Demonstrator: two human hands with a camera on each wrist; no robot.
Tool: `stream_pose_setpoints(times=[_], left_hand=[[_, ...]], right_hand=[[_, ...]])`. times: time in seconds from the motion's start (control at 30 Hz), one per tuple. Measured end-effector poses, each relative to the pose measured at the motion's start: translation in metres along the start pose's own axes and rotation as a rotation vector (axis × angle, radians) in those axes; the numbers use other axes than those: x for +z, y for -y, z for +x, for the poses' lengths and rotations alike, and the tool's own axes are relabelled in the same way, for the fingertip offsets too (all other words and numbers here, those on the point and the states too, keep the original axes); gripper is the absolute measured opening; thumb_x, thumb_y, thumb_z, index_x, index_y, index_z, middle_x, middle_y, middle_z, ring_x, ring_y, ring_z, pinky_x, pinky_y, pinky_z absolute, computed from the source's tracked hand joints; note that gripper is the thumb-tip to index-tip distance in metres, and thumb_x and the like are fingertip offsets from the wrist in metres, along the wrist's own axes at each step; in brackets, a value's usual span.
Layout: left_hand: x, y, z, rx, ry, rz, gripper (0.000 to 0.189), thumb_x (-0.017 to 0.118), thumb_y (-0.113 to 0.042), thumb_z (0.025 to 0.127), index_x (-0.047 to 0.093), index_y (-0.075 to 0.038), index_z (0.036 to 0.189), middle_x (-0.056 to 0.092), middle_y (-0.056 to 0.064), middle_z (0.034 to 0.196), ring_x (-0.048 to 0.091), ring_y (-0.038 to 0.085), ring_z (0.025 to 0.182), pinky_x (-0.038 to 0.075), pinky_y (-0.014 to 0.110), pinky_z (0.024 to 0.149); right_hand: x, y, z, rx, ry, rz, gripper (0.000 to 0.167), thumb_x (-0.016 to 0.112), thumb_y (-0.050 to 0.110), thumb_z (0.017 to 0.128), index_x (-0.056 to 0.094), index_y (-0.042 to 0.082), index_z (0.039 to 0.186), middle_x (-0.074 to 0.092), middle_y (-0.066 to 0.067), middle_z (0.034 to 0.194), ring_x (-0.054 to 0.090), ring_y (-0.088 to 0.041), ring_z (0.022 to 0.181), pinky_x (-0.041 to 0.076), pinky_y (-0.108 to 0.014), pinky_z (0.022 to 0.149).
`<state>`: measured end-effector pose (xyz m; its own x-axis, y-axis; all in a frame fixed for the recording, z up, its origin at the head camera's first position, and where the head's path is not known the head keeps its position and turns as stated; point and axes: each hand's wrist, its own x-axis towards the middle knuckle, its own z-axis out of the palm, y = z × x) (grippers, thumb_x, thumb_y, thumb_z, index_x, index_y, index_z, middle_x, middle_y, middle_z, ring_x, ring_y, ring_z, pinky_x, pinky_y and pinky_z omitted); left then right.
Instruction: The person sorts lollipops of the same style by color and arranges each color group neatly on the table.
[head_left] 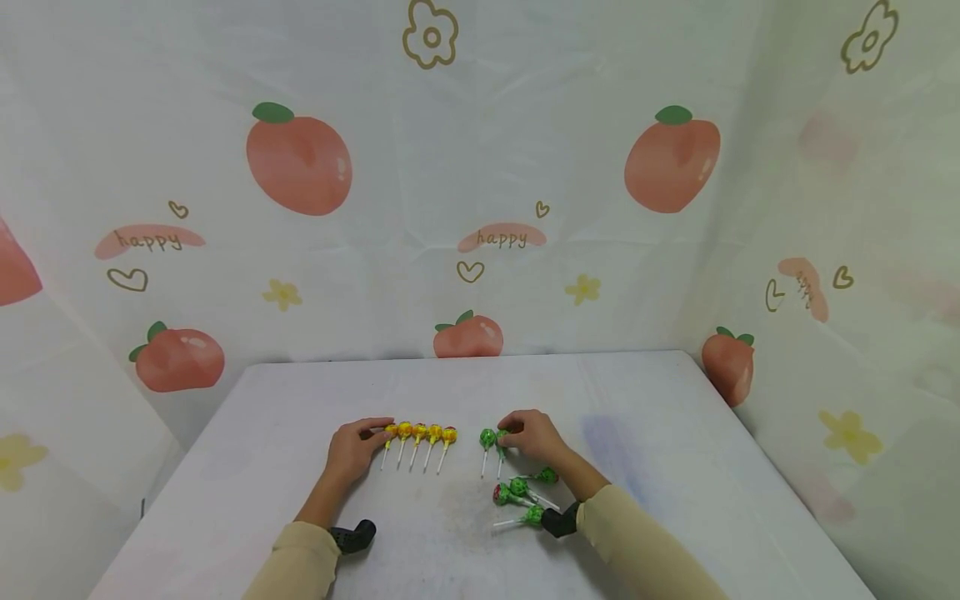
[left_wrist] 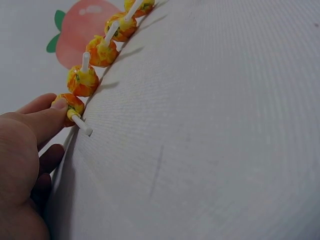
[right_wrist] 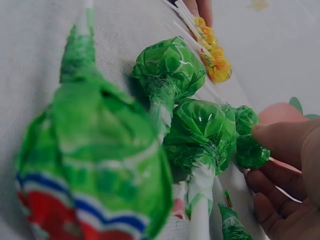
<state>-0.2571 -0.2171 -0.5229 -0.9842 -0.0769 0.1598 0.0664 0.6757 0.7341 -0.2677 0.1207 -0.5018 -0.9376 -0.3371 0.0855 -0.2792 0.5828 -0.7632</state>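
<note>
My left hand pinches the wrapped head of the leftmost yellow lollipop between thumb and fingers. In the left wrist view that lollipop has its white stick on the table. Several yellow lollipops stretch rightward from it in a row, sticks toward me. My right hand has thumb and fingers at the head of a green lollipop, which they partly cover. Just left of it lies another green lollipop. In the right wrist view the thumb presses against a green head.
Several loose green lollipops lie at mixed angles below my right hand, near the black wrist mount. Another black mount is on my left wrist. The white table meets a fruit-patterned cloth behind.
</note>
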Motion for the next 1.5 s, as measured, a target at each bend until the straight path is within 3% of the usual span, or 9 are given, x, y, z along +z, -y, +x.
stream_pose_setpoints(times=[0.83, 1.23, 1.5], left_hand=[[0.000, 0.001, -0.001, 0.014, -0.004, 0.000, 0.025, 0.072, -0.014, 0.088, 0.074, -0.012, 0.113, 0.068, 0.009, 0.107, 0.054, 0.021, 0.084, 0.042, 0.035, 0.074], [0.001, 0.000, 0.000, -0.011, 0.000, -0.006, 0.025, 0.073, -0.014, 0.088, 0.074, -0.012, 0.113, 0.068, 0.007, 0.105, 0.053, 0.021, 0.083, 0.042, 0.034, 0.072], [-0.001, 0.001, 0.000, 0.009, 0.003, -0.001, 0.025, 0.073, -0.015, 0.088, 0.074, -0.012, 0.113, 0.068, 0.007, 0.102, 0.053, 0.020, 0.082, 0.042, 0.034, 0.073]], right_hand=[[-0.001, 0.001, 0.000, -0.004, 0.001, 0.011, 0.020, 0.075, 0.013, 0.085, 0.072, 0.006, 0.103, 0.067, 0.001, 0.090, 0.062, -0.018, 0.084, 0.049, -0.035, 0.072], [0.000, 0.000, 0.000, -0.005, -0.018, -0.005, 0.019, 0.076, 0.013, 0.085, 0.072, 0.006, 0.102, 0.065, 0.001, 0.087, 0.061, -0.017, 0.081, 0.048, -0.034, 0.071], [-0.010, 0.003, -0.008, -0.003, -0.052, 0.028, 0.022, 0.073, 0.016, 0.087, 0.070, 0.004, 0.106, 0.063, 0.000, 0.090, 0.060, -0.017, 0.083, 0.049, -0.035, 0.070]])
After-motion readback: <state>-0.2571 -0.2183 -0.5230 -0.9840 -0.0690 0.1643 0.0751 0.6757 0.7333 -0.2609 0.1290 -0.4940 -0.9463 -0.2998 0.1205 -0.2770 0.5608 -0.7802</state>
